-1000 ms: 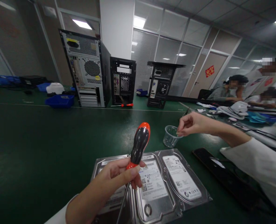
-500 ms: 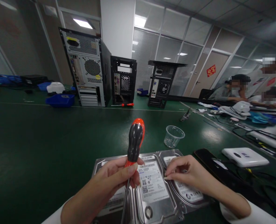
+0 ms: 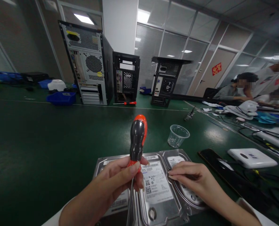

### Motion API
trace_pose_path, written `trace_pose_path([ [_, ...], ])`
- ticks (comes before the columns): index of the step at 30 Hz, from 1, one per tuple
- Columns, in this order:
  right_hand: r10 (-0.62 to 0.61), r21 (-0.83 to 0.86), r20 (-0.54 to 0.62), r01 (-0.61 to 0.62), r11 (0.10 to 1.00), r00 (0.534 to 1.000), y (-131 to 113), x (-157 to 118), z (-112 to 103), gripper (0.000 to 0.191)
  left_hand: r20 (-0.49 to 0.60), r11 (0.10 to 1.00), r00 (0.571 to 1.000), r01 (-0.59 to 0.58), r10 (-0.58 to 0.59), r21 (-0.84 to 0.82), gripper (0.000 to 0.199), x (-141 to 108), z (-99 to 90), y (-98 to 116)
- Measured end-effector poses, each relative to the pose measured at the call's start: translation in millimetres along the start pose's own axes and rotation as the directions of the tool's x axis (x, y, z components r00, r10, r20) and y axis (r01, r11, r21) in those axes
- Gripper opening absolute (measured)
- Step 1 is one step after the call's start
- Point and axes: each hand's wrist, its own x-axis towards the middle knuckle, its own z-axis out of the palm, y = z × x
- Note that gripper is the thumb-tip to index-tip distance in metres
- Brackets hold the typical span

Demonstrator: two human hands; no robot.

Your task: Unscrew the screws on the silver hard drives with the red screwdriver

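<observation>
My left hand grips a red and black screwdriver near the lower end of its handle. Its handle points up, and the metal shaft runs down past the hand over the hard drives. Three hard drives lie side by side: a left one partly covered by my left hand, a middle one with a white label, and a right one. Over the right drive, my right hand has its thumb and fingertips pinched together. Whatever may be between them is too small to make out.
Behind the drives stands a clear plastic cup. Three computer cases line the back, with another screwdriver before them. A blue bin is at left. At right are a black case, a white box, cables and people.
The view has shifted slightly. My right hand has moved a little, its fingers still pinched over the right drive. My left hand still holds the screwdriver upright.
</observation>
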Motion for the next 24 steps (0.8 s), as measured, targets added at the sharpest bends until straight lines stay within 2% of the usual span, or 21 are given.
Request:
trace_pose_path([
  [6,0.044,0.024,0.032,-0.045,0.999,0.999,-0.6,6.3,0.4,0.011,-0.017,0.999,0.999,0.039,-0.038,0.022,0.029,-0.4,3.4,3.7],
  [11,0.096,0.027,0.043,-0.097,0.995,0.994,-2.1,9.2,0.3,0.017,0.018,1.000,1.000,-0.011,0.011,0.020,0.031,2.9,0.7,0.6],
  [17,0.177,0.000,0.004,-0.177,0.984,0.984,1.6,5.4,1.3,0.019,-0.019,0.999,1.000,0.008,-0.007,0.045,0.031,3.3,-1.0,0.3],
  [24,0.209,0.017,-0.013,-0.209,0.978,0.978,5.0,3.3,0.8,0.023,0.001,0.999,1.000,0.018,-0.018,0.051,0.032,3.3,-2.2,-0.7],
])
